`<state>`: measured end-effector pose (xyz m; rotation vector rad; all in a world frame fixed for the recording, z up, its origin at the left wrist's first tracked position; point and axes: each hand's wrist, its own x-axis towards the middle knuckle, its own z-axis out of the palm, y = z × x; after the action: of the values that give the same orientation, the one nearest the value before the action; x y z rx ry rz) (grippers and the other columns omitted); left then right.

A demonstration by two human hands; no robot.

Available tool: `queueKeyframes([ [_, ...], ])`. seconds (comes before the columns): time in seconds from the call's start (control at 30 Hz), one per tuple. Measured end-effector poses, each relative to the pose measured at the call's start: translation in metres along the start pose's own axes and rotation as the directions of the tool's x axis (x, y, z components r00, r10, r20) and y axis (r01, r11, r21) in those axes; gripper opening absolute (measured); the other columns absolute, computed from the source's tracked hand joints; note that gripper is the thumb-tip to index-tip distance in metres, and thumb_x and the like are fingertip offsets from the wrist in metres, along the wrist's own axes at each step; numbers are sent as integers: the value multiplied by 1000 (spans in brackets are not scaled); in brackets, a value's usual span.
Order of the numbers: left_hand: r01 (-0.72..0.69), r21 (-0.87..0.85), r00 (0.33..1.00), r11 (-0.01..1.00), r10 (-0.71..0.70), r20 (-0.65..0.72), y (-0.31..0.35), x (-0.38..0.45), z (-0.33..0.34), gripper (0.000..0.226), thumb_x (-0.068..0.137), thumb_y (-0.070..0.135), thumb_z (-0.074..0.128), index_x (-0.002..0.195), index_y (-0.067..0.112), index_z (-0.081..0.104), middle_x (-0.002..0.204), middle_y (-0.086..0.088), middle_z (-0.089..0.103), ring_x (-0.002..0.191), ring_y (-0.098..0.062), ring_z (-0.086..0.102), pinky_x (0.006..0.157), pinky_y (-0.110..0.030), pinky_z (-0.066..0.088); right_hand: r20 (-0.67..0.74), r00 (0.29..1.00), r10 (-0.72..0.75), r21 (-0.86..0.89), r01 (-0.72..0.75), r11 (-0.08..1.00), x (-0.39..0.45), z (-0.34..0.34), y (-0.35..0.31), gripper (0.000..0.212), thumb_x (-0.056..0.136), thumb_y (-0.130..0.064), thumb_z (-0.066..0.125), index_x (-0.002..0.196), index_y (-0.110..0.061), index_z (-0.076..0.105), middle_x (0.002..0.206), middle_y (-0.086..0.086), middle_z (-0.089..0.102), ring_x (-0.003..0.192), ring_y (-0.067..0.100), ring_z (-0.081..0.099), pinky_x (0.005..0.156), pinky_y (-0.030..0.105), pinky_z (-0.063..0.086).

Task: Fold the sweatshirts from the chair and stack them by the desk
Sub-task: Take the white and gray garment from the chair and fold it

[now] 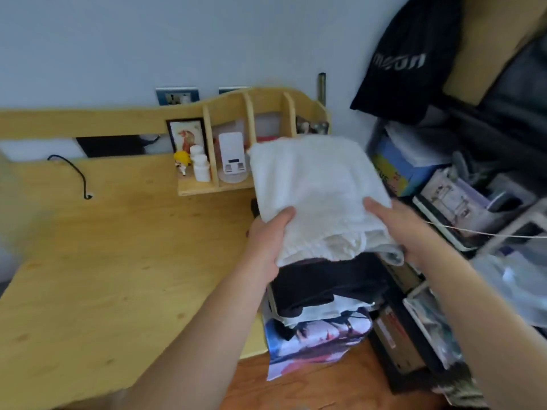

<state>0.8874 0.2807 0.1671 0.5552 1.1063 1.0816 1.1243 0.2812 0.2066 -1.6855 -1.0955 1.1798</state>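
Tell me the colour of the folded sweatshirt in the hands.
White, seen in the head view: the sweatshirt.

A lived-in bedroom or study corner at home: left of the hands a pale wooden counter (103, 247) carries a slotted wooden organiser (251, 113) with a small yellow-haired figurine (181, 161); right of them, a crowded shelf of boxes and books (444, 196).

Open desk top (103, 261) across the left and lower left of the frame — only a black cable (75, 173) near its upper left edge. Hemmed in at upper centre by the wooden organiser (251, 113) with white bottles (200, 164). Crowded at right — boxes (414, 170), a hanging black bag (411, 60).
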Motion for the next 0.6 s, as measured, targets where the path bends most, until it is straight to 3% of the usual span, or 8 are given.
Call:
queueKeyframes([
  [0.1,90,225,982,970,-49,-181,-85,37,-9,80,61,62,79,125,18,62,113,-4,74,96,-26,72,91,-45,59,45,972,231,-192,-218,957,31,-15,80,66,78,-59,73,125,-15,62,107,5,75,94,27,72,92,48,57],
  [0.23,106,508,967,855,31,-254,-84,17,6,77,82,57,64,144,16,43,125,1,61,103,-19,62,92,-35,50,-35,980,195,-309,-197,931,33,-16,91,55,93,-46,65,137,-15,50,129,9,63,109,28,62,100,43,49],
  [0.27,113,632,967,767,60,-246,-76,14,9,79,87,50,63,151,17,30,131,-1,52,107,-21,56,92,-34,45,-43,980,196,-411,-196,891,33,-17,86,61,95,-46,62,144,-15,43,136,11,57,116,30,57,101,42,46],
  [0.33,30,900,931,435,316,-184,-59,13,12,81,91,37,61,157,22,15,141,-6,37,122,-28,44,97,-39,41,-68,994,90,-638,-113,762,36,-21,70,73,97,-47,57,155,-15,26,151,16,40,134,38,43,109,47,37],
  [0.4,-166,978,744,129,667,39,-34,13,29,73,94,31,59,157,20,24,148,-9,35,134,-30,37,108,-43,40,-30,983,-180,-706,106,701,48,-16,44,69,100,-43,51,156,-12,25,153,19,35,140,40,33,115,48,27],
  [0.47,-280,955,575,-93,781,244,-17,38,56,59,98,28,52,154,18,37,154,-12,37,142,-33,34,116,-47,34,90,881,-465,-737,373,564,74,4,18,60,102,-41,35,152,-7,33,151,20,41,140,38,34,117,46,23],
  [0.53,-256,954,645,-156,708,289,-12,71,75,56,102,33,42,157,24,35,165,-11,27,152,-34,21,124,-50,21,183,835,-519,-782,444,438,106,32,7,65,99,-46,21,154,-13,31,156,16,37,144,37,30,120,48,20],
  [0.6,-134,983,783,-125,595,182,-32,103,67,57,106,46,29,161,35,20,171,-6,7,157,-31,1,126,-54,7,221,885,-409,-824,393,407,129,53,24,62,102,-50,21,159,-26,17,166,6,17,152,33,12,123,51,12],
])
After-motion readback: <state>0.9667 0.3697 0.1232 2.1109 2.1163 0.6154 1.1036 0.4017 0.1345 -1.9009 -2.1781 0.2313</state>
